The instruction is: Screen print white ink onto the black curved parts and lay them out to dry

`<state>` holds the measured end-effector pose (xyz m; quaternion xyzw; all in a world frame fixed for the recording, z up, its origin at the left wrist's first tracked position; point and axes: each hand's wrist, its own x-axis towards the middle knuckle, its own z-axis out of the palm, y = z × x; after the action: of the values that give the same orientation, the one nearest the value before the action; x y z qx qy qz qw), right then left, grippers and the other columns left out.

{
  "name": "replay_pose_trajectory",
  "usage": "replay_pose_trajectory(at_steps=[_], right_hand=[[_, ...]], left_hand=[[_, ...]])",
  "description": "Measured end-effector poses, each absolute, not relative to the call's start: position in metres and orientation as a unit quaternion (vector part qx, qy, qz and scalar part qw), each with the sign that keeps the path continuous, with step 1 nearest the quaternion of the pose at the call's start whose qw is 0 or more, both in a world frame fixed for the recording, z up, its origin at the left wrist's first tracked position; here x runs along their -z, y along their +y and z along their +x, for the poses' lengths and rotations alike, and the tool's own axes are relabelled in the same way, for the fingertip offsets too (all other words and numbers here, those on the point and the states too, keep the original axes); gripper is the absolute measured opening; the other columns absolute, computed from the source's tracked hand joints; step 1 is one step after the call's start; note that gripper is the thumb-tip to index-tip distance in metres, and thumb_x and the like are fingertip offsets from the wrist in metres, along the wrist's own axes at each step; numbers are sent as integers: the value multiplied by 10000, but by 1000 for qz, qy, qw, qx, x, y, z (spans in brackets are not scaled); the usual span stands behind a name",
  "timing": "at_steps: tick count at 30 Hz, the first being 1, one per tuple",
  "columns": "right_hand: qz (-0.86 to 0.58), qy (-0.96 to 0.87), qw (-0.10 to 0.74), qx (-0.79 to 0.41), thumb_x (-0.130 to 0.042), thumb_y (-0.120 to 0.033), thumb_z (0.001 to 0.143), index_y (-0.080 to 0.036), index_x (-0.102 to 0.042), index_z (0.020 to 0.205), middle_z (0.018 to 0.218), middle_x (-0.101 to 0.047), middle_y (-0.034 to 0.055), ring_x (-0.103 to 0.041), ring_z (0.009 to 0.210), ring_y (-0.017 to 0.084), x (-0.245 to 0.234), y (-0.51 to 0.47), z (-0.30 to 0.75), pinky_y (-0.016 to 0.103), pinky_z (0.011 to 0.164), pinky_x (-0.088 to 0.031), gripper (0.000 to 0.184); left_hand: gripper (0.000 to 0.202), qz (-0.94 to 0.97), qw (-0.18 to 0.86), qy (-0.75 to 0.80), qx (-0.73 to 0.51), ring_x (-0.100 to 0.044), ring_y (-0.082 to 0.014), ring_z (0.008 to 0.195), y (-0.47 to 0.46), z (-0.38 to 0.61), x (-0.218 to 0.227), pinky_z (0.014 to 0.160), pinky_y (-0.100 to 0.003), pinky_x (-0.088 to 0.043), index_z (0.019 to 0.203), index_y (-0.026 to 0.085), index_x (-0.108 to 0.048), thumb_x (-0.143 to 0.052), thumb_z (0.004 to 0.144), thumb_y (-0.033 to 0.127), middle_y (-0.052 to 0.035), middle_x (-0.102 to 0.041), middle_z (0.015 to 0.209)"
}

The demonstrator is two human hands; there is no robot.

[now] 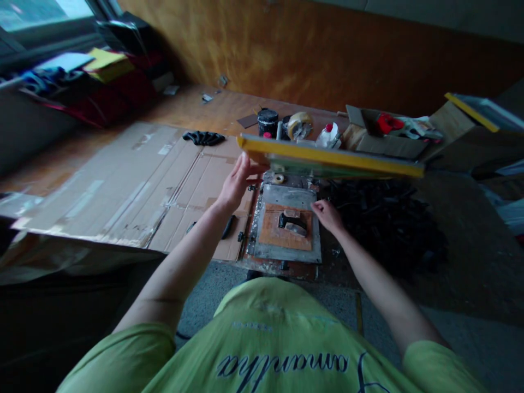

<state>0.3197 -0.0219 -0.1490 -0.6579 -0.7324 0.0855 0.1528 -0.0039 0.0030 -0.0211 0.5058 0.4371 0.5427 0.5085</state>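
My left hand (238,180) grips the left end of a yellow-edged screen-printing frame (335,156), thumb near its front edge and fingers beneath. The frame is tilted up above the work spot and blurred at its right end. My right hand (326,214) is closed, fingers curled together, at the right edge of a grey plate (286,193); what it holds, if anything, is hidden. On the plate lies an orange-brown board (270,232), and on it sits a small curved black piece (295,220) with light brown parts.
A heap of black pieces (388,224) lies right of the plate. Flattened cardboard (123,169) covers the left, with a stack of black pieces (203,138). Behind stand a black jar (267,121), a tape roll (299,125), a red-capped bottle (327,135) and an open box (376,143).
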Motion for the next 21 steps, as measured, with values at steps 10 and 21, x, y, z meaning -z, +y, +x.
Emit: replay_pose_trajectory(at_steps=[10,21], right_hand=[[-689,-714,91,-89,-369,-360,1031,-176,-588,968,907,-683,116,-610,870,225,153,-76,220,308,734,-415,293],[-631,-760,154,25,-584,-176,883,-175,-608,1240,1235,-569,177,-487,1117,296,147,-18,336,416,902,-401,358]], left_hand=[[717,374,722,524,-253,-688,-311,974,-90,42,98,651,-361,-562,1156,151,-589,-602,752,742,-193,-718,1056],[426,234,543,697,-407,-705,-169,751,-95,-80,165,666,-280,-555,1027,155,-548,-372,950,536,-129,-722,969]])
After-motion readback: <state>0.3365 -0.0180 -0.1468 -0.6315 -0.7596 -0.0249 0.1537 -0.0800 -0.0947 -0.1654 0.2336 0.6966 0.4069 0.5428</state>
